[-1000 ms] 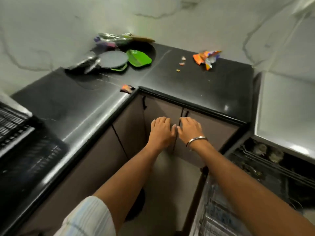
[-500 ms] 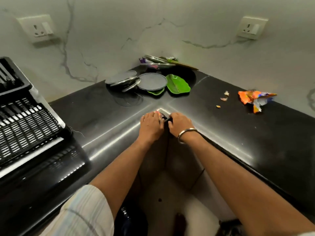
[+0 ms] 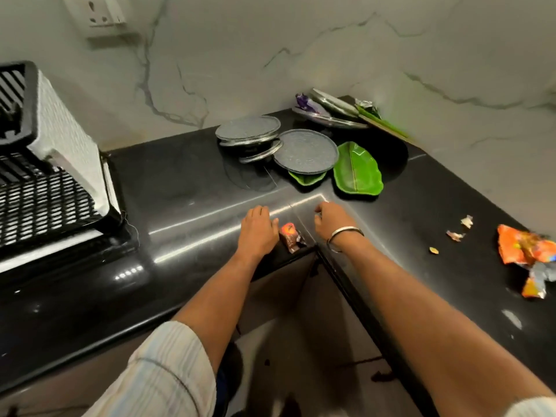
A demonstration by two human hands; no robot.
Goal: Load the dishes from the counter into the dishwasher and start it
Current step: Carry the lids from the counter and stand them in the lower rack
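Observation:
Dishes sit in the far corner of the black counter [image 3: 186, 182]: a round steel plate [image 3: 307, 152] lying over a small green dish [image 3: 307, 178], a second steel plate [image 3: 248, 129] stacked on others to its left, a green leaf-shaped dish [image 3: 358, 171] to its right, and more steel plates [image 3: 329, 111] leaning at the back wall. My left hand [image 3: 257, 230] and my right hand [image 3: 332, 221] reach over the counter's inner corner, short of the dishes, fingers loosely curled and holding nothing. A small wrapper [image 3: 290, 236] lies between them. The dishwasher is out of view.
A black slatted dish rack [image 3: 39, 188] with a white cloth stands at the left. Orange snack wrappers [image 3: 526, 251] and small scraps [image 3: 457, 233] lie on the counter at the right. A wall socket [image 3: 102, 13] is at the upper left. Cabinet doors [image 3: 279, 290] are below the corner.
My view rose from the cabinet doors and open dishwasher to the counter. Both hands moved up from the cabinet front over the counter's corner and spread apart, uncovering the small wrapper.

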